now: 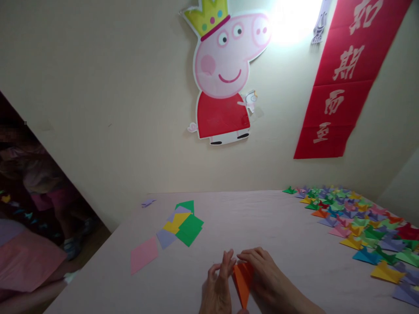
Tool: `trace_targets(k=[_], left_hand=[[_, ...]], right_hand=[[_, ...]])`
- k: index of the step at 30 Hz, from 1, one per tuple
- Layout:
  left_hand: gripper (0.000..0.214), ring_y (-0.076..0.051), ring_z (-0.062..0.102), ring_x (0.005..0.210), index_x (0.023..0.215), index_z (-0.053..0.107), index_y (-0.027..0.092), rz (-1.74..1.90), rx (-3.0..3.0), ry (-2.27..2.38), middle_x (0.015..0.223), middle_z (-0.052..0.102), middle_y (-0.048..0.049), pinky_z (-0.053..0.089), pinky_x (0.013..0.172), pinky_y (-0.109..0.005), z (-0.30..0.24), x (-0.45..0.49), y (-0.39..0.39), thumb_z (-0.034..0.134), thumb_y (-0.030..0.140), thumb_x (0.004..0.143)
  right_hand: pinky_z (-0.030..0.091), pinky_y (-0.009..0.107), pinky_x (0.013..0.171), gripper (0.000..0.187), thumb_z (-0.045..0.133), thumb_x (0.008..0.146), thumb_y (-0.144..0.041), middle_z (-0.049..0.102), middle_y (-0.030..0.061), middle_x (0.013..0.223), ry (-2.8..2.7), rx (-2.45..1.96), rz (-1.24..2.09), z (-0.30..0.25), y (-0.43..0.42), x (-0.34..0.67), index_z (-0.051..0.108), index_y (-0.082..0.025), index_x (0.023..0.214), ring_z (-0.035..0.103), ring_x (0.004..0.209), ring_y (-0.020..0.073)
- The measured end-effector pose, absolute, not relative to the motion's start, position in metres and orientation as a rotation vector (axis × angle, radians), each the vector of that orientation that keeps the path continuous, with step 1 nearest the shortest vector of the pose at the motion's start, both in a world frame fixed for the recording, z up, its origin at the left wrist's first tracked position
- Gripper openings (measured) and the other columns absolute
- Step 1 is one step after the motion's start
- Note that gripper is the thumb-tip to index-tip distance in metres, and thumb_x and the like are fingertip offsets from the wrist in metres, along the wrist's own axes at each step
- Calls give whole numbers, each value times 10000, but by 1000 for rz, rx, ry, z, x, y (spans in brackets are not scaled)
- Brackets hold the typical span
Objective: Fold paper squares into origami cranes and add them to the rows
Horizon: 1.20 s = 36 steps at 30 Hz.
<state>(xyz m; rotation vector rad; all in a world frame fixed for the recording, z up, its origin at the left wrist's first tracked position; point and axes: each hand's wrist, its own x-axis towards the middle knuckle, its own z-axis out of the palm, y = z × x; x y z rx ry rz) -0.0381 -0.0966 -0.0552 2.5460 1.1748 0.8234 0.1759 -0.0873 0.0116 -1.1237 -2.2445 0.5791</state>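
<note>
A piece of orange origami paper (242, 281), folded to a narrow shape that tapers to a point toward me, is between my hands just above the front of the table. My left hand (218, 285) is at its left edge, with fingertips touching the upper left corner. My right hand (266, 277) wraps the right side, its fingers curled over the far end. A thumb tip shows at the lower point; whose hand it belongs to is hard to tell. Part of the paper's right side is hidden under my right hand.
Loose square sheets lie left of centre: pink (144, 256), green (190, 230), yellow and purple. A small purple folded piece (148, 203) sits behind them. Rows of colourful folded paper figures (366, 222) cover the table's right side. At the left, a person (49, 174) is dimly visible.
</note>
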Motion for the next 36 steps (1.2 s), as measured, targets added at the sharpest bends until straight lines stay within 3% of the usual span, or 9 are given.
trace_targets(k=[4, 8, 10, 13, 18, 21, 26, 30, 36], left_hand=[[1094, -292, 499, 1286, 1473, -284, 174, 911, 2393, 1181, 1526, 280, -262, 453, 979, -420, -61, -28, -105, 553, 558, 882], [1079, -306, 516, 1257, 1481, -266, 172, 909, 2438, 1167, 1494, 332, -273, 432, 985, -448, -59, -24, -107, 539, 589, 894], [1021, -308, 507, 1263, 1489, -247, 160, 853, 2535, 1136, 1486, 353, -268, 387, 1014, -473, -54, -26, -102, 503, 556, 920], [938, -299, 506, 1260, 1527, -111, 141, 685, 2645, 1094, 1446, 443, -225, 338, 1044, -477, -43, -30, -91, 508, 496, 918], [630, -250, 553, 1203, 1473, 314, 192, 500, 2811, 998, 1327, 601, -97, 372, 1009, -392, -32, -39, -81, 531, 419, 927], [704, -238, 584, 1124, 1498, 274, 177, 522, 2787, 1109, 1270, 630, -97, 385, 979, -361, -38, -42, -83, 563, 397, 894], [781, -230, 598, 1018, 1521, 228, 218, 633, 2877, 1225, 1171, 654, -67, 414, 900, -342, -56, -40, -86, 575, 476, 870], [720, -252, 562, 1142, 1504, 289, 195, 798, 2914, 1412, 1268, 607, -117, 411, 943, -345, -61, -35, -93, 498, 552, 914], [441, -228, 489, 1293, 1416, 453, 250, 718, 3084, 1407, 1391, 552, -82, 391, 1007, -328, -64, -22, -106, 418, 233, 977]], right_hand=[[438, 325, 842, 615, 415, 643, 3, 662, 48, 1016, -2223, -1141, 633, 11, -91, 173, 573, -246, 1183, 542, 951, 204], [407, 320, 758, 247, 456, 809, -105, 649, 43, 836, -2218, -1119, 495, 4, -80, 177, 633, -229, 930, 536, 845, 204], [392, 330, 787, 177, 476, 857, -149, 648, 36, 818, -2256, -1136, 434, 4, -73, 180, 626, -233, 813, 534, 872, 205], [379, 341, 830, 197, 485, 871, -141, 659, 26, 837, -2332, -1175, 421, 8, -67, 184, 623, -237, 768, 537, 921, 205], [409, 297, 809, 176, 489, 780, -68, 666, 17, 894, -2303, -1205, 683, 12, -72, 194, 583, -216, 767, 560, 872, 170], [425, 287, 801, 98, 517, 836, -184, 657, 13, 869, -2191, -1272, 783, 9, -74, 195, 572, -220, 763, 571, 858, 172], [433, 270, 692, 140, 489, 851, -284, 633, 3, 771, -1928, -1571, 807, 5, -67, 182, 533, -222, 734, 574, 729, 166], [425, 276, 676, 107, 483, 833, -292, 668, 4, 764, -1914, -1645, 771, 4, -58, 174, 551, -231, 777, 596, 722, 177], [418, 266, 631, 155, 463, 838, -329, 679, -9, 711, -1928, -1690, 759, 5, -51, 172, 548, -242, 742, 617, 677, 177]])
